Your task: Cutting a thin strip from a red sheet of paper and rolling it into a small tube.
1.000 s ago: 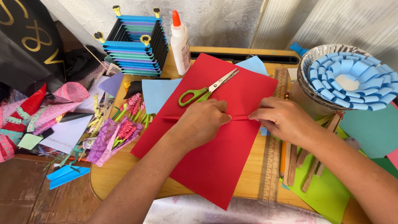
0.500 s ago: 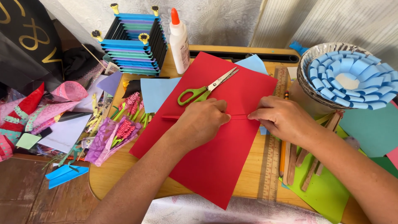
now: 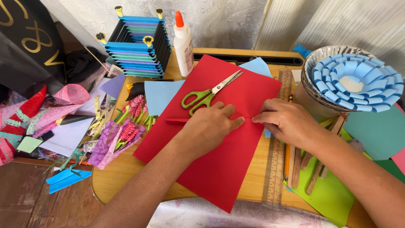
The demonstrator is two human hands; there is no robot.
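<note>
**A:** Start with the big things. What's carrying it all?

**B:** A wooden desk (image 3: 253,185) with rounded corners. Across its middle lies a large red paper sheet (image 3: 223,169), turned askew so one corner hangs over the near edge.

**A:** And the hands?

**B:** Both are flat on the red sheet near its centre. The left hand (image 3: 209,126) has its fingers curled and pressed down on a raised crease (image 3: 177,120) running across the sheet; the right hand (image 3: 287,122) pinches the same crease further toward the right edge of the desk. Neither is wide open; both are closed onto the paper.

**A:** So the step in hand?

**B:** I'd judge it's folding or sharpening a narrow pleat. The next move probably calls for even pressure along the ridge, keeping it straight.

**A:** Smaller items?

**B:** A foil bowl with blue paper loops (image 3: 352,80) at the far right corner, a stack of blue-edged card frames (image 3: 137,46) at the far left, a white glue bottle (image 3: 184,44) beside it, green-handled scissors (image 3: 206,95) resting on the sheet just beyond the hands, and a wooden ruler (image 3: 278,152) along the sheet's right side.
</note>
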